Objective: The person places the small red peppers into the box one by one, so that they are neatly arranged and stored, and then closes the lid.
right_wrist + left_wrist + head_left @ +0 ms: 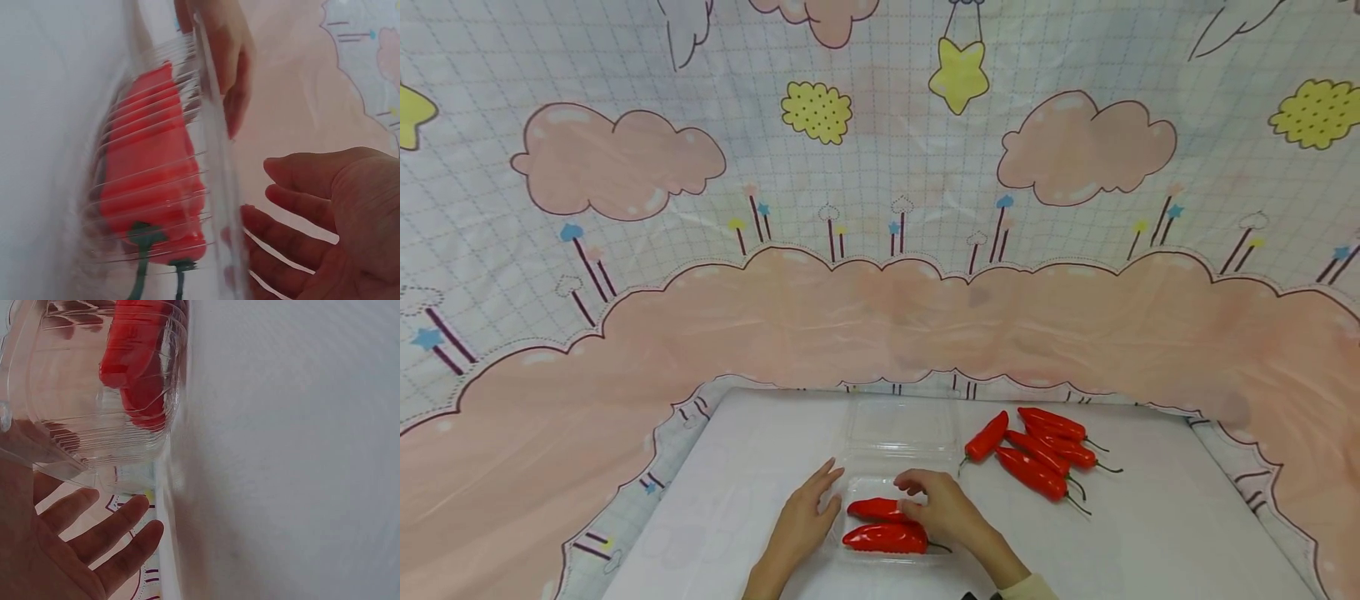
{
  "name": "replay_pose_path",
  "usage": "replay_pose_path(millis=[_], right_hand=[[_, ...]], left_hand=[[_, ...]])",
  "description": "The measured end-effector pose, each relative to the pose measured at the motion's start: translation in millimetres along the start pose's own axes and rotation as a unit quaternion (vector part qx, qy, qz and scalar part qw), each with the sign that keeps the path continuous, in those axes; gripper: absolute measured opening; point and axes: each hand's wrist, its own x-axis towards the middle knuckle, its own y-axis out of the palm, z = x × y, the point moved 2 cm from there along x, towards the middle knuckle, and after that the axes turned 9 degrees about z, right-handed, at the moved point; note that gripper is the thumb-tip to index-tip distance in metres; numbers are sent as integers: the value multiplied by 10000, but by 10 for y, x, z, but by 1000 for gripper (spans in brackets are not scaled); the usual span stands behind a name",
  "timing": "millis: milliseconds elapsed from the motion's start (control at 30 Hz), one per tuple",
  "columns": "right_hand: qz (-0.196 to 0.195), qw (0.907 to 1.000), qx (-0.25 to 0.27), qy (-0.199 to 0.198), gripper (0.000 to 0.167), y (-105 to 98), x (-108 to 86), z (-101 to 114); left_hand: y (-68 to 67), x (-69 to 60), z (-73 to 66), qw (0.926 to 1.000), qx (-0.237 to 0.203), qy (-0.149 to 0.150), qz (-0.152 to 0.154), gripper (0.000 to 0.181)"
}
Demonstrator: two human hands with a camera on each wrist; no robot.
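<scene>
"Where is the near pepper [886,537]?"

"In the clear tray [895,559], on the side toward the table's near edge, with the far pepper [874,508] just behind it. Both stems point toward the table's right edge."

"Is anything gripped?"

"Not that I see. The right hand [951,508] is over the tray's right side, fingers spread and loosely bent; whether the thumb touches the far pepper, I can't tell. The left hand [801,517] is open by the left wall, perhaps touching it, perhaps not."

"What could go wrong?"

"The tray looks light, so a knock from either hand could slide or tip it. A stem riding up on the right wall might catch the lid [902,425], which lies open toward the table's far edge."

"And the loose peppers [1033,475]?"

"Five, between the tray and the table's far right corner. They lie partly over one another, so pulling one could roll its neighbours across the table [1150,533]."
</scene>
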Motion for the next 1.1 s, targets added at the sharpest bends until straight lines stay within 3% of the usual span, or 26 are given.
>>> replay_pose_path(millis=[400,1100], right_hand=[[-150,9986,-133,-485,33,-157,-159,170],[-808,9956,-229,-419,35,-427,-410,171]], left_hand=[[-4,25,16,9998,40,-116,144,41],[-20,31,-3,9996,93,-175,182,41]])
